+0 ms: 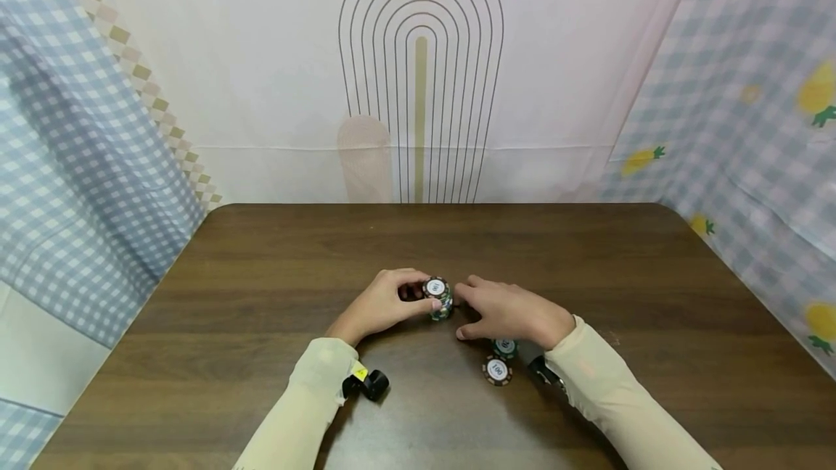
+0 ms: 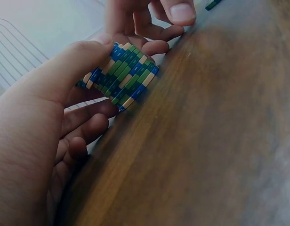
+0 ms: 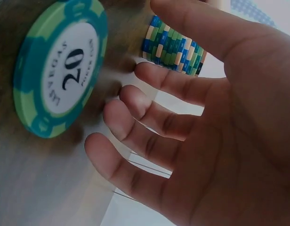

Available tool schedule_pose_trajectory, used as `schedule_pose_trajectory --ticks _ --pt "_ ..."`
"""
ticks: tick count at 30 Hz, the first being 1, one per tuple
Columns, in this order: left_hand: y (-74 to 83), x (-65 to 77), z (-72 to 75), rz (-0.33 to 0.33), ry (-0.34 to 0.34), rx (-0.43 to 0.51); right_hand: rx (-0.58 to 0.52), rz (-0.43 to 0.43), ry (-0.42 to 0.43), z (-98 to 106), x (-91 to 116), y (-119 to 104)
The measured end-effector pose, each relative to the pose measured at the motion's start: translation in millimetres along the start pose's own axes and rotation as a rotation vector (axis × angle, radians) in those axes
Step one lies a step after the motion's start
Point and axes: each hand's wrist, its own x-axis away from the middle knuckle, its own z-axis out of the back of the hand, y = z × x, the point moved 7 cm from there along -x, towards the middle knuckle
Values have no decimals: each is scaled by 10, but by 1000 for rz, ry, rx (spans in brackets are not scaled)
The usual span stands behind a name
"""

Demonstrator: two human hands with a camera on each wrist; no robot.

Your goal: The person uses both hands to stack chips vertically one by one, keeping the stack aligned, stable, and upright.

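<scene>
A stack of poker chips (image 1: 435,288) stands on the table, topped by a dark-edged chip marked 100. My left hand (image 1: 385,302) holds it from the left, thumb on the near side. Green, blue and tan chip edges of the stack (image 2: 128,75) show in the left wrist view. To the right of the stack is my right hand (image 1: 512,310), its fingers loosely bent and nothing in its grasp. A green chip marked 20 (image 3: 72,66) lies on the table by that hand. Nearer to me lies a loose chip marked 100 (image 1: 498,370).
The brown wooden table (image 1: 294,238) reaches back to a white cloth backdrop (image 1: 261,56). Checked curtains hang at the left (image 1: 98,129) and right (image 1: 738,107). Black wrist cameras sit on both sleeves, the left camera (image 1: 375,385) jutting over the tabletop.
</scene>
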Motion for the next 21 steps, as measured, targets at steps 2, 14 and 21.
schedule_pose_trajectory --ticks 2,14,21 --pt "-8 -3 -7 4 -1 2 4 0 8 -14 -13 5" --pt "-1 15 0 2 -2 22 -23 16 26 -31 -31 1" --pt "-3 22 6 1 2 12 -21 -2 20 -69 -66 14"
